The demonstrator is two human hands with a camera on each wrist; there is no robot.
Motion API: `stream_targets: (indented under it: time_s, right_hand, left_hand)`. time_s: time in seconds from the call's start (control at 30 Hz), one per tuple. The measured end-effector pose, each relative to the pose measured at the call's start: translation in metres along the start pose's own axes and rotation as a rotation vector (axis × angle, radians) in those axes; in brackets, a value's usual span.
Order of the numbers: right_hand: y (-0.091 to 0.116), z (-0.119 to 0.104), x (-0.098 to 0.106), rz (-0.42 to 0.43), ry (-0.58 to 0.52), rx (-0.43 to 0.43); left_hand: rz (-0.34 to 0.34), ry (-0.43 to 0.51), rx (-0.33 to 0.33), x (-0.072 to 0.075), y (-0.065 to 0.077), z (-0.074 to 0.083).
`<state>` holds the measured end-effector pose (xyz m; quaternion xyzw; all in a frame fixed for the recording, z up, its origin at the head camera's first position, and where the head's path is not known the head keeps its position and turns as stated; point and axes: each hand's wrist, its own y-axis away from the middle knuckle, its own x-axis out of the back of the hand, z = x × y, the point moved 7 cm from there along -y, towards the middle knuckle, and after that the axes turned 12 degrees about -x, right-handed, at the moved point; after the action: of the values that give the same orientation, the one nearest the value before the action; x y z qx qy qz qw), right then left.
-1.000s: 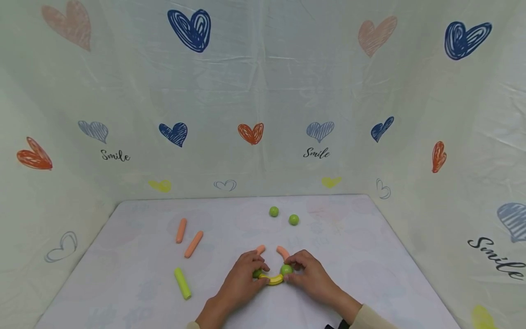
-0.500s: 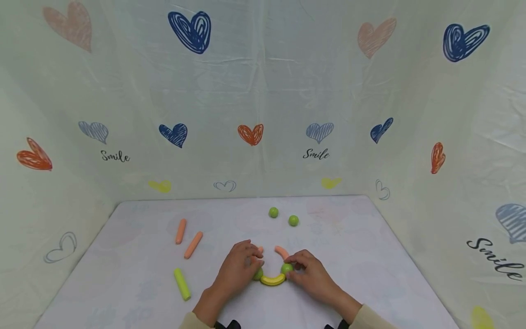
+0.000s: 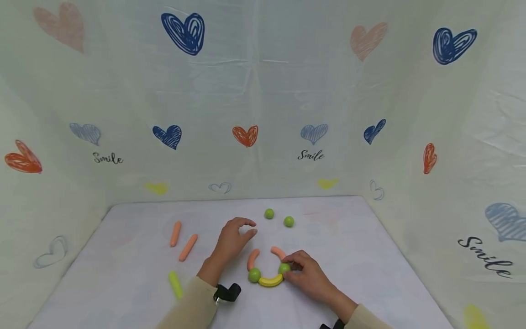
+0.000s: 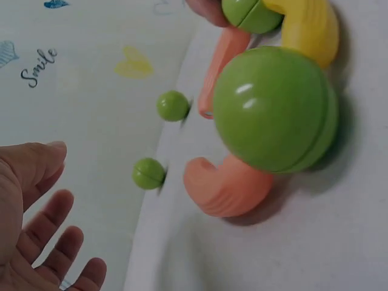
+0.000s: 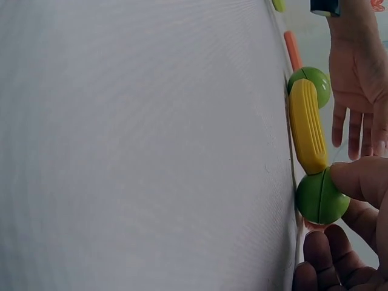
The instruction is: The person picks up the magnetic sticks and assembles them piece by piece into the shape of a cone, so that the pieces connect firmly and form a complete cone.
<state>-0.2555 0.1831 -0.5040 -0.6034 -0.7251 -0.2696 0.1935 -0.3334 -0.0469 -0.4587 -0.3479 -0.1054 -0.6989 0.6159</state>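
At table (image 3: 349, 256) | right hand (image 3: 306, 275): pinches green ball (image 3: 283, 268) | left hand (image 3: 230, 239): hovers

In the head view, the left sleeve (image 3: 192, 305) part-covers a yellow-green stick (image 3: 174, 283) at seven o'clock, the right hand (image 3: 310, 276) hides — it seems — a green ball's (image 3: 282, 268) three-o'clock side, and a black device (image 3: 339, 325) is cropped at five.
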Motion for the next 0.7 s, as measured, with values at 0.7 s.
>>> stream_targets:
  time_s: [0.7]
  right_hand:
    - [-0.001, 0.004, -0.001, -0.003, -0.051, 0.004]
  left_hand:
    - [-0.090, 0.249, -0.041, -0.036, -0.088, -0.025]
